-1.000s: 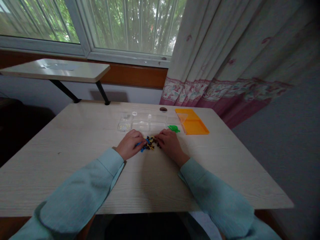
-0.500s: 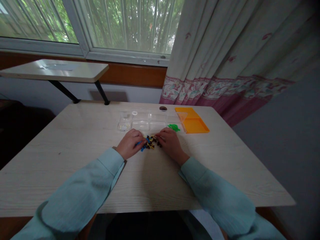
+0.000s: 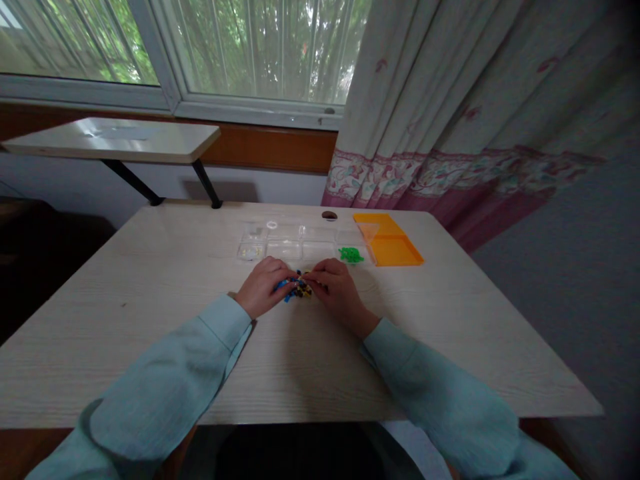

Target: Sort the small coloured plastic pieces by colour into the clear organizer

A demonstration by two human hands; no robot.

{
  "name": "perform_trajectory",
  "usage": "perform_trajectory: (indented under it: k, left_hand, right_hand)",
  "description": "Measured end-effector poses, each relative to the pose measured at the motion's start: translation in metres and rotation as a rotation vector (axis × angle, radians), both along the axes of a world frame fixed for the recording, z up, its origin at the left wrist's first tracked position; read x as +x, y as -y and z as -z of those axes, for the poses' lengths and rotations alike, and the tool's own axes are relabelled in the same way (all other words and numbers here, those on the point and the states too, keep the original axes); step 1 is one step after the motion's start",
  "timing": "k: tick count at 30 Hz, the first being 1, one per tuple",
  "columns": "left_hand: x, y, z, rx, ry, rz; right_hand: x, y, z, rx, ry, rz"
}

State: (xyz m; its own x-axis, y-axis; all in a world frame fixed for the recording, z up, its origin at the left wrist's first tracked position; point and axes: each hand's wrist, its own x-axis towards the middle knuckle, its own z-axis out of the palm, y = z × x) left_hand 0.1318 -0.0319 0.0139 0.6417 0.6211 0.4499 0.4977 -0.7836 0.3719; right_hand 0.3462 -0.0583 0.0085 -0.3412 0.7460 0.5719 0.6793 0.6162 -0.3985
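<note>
Pale wood-grain worktop, under window light; clear compartment box towards its far side, taken as landmark. Beyond the box: brown wooden strip below a white-framed window, bars and foliage outside. Floral curtain, pink-hemmed, behind and right of the box; raised white shelf on black legs, behind and left. Dark oval opening in the worktop just behind the box. Orange tray at the box's right end, clear plastic overlapping its left edge. Green pieces in the box's front right compartment; tiny pale bits in the front left. Mixed pile of small blue, yellow and dark brown pieces on the worktop, just in front of the box. Left hand and right hand flank and partly hide the pile, thumbs and fingers drawn nearly together, tips close; whether either grips a piece, cannot tell.
</note>
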Motion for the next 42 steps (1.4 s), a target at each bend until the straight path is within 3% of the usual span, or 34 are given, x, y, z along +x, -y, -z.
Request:
perform_trajectory:
  k: [7, 24, 35, 42]
  left_hand:
    - [0.0, 0.001, 0.001, -0.001, 0.034, 0.035]
    - [-0.003, -0.001, 0.0, 0.026, 0.032, 0.012]
    - [-0.043, -0.033, 0.01, 0.115, 0.106, -0.274]
    - [-0.052, -0.039, 0.009, 0.114, 0.102, -0.341]
  right_hand:
    - [-0.002, 0.004, -0.003, 0.096, 0.073, 0.004]
    - [0.007, 0.001, -0.002, 0.074, 0.101, 0.02]
    - [0.025, -0.006, 0.003, -0.057, 0.204, 0.031]
    - [0.016, -0.003, 0.005, -0.063, 0.228, 0.024]
